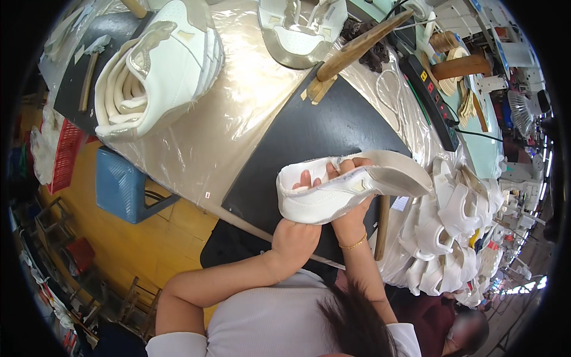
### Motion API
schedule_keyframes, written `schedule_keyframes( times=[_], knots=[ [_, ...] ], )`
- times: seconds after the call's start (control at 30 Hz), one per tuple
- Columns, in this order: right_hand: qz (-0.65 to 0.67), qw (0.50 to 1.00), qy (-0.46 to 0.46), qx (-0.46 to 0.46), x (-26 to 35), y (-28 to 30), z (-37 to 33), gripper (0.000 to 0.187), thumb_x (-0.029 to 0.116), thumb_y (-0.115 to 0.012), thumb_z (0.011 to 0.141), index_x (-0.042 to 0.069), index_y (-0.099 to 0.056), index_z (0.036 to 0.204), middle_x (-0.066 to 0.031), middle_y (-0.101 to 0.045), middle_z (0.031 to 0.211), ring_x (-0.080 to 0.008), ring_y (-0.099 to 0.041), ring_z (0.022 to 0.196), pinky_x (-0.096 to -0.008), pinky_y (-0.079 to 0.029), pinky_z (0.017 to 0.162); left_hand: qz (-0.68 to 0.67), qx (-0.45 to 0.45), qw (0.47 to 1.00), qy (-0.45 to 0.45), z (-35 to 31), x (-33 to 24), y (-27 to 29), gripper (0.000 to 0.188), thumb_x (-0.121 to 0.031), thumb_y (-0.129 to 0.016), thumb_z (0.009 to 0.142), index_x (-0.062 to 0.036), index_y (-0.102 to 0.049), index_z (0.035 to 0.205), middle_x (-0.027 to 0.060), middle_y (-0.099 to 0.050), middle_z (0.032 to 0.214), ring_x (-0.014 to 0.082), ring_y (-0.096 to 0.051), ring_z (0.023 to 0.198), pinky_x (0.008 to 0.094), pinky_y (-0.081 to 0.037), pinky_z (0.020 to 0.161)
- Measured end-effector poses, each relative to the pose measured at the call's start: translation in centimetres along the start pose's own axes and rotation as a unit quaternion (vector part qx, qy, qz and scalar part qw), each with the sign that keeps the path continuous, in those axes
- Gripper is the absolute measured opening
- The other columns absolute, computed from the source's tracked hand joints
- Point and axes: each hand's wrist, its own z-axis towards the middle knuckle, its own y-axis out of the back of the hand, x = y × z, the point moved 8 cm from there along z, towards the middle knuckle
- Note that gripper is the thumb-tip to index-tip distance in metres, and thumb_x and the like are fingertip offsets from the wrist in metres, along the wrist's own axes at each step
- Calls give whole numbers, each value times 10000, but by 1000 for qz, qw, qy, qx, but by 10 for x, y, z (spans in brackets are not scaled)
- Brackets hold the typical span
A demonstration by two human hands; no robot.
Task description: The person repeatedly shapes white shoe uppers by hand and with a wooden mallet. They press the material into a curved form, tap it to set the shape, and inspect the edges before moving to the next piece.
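I hold a white shoe upper point(315, 203) with a grey-beige edge over the dark work board. My left hand point(295, 243) grips its near side from below, and some fingertips show inside the opening. My right hand point(354, 219), with a gold bracelet at its wrist, holds the upper further right, its fingers curled over the edge into the opening. The palms and thumbs are mostly hidden behind the white material. The upper lies on its side, its toe end pointing right.
Nested white uppers point(160, 77) lie on the plastic-covered table at the left. Another stack point(297, 44) sits at the far edge beside a wooden hammer handle point(363, 44). A power strip point(431, 101) runs along the right. More uppers point(452, 208) pile up there. A blue stool point(122, 185) stands at left.
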Motion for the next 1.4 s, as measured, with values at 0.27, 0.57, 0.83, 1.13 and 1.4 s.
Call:
schedule_keyframes(
  times=[0.27, 0.57, 0.83, 1.13, 1.4],
  knots=[
    [79, 997, -18, 9, -16, -13, -12, 348, 231, -674, 853, 61, -642, 1155, -101, -663, 1080, -308, -627, 1024, -490, -474, 888, 25, -72, 996, 55, 20, 2, -9, 649, -224, -540, 867, -1, -422, 1465, 244, -424, 1486, 425, -357, 1412, 586, -265, 1139],
    [150, 987, -15, -46, -20, -1, -5, 285, 158, -677, 795, 13, -690, 1039, -177, -687, 992, -364, -664, 920, -472, -518, 809, 20, -124, 991, -52, 16, 7, -22, 538, -202, -616, 829, -23, -586, 1335, 215, -560, 1355, 385, -496, 1298, 584, -323, 1109],
    [80, 987, 141, -14, -7, 41, -9, 379, 67, -599, 814, -56, -622, 1172, -215, -597, 1190, -421, -523, 1130, -455, -468, 964, 197, -93, 976, -22, 36, -22, -20, 481, -194, -585, 863, -39, -605, 1318, 172, -609, 1297, 333, -560, 1217, 506, -434, 998],
    [151, 985, 81, -34, -21, 27, -8, 348, 115, -636, 810, 7, -664, 1139, -196, -629, 1193, -421, -518, 1154, -484, -414, 1019, 175, 49, 983, -9, 39, -29, -37, 398, -209, -601, 857, -34, -676, 1207, 151, -684, 1162, 298, -647, 1081, 421, -493, 914],
    [167, 981, 75, -70, -7, 28, 5, 315, 128, -614, 791, -16, -675, 1065, -193, -657, 1078, -376, -581, 1055, -466, -454, 956, 135, -92, 987, 7, 26, -7, -20, 365, -273, -594, 894, -39, -687, 1159, 151, -697, 1095, 312, -665, 1026, 432, -509, 892]
  ],
)
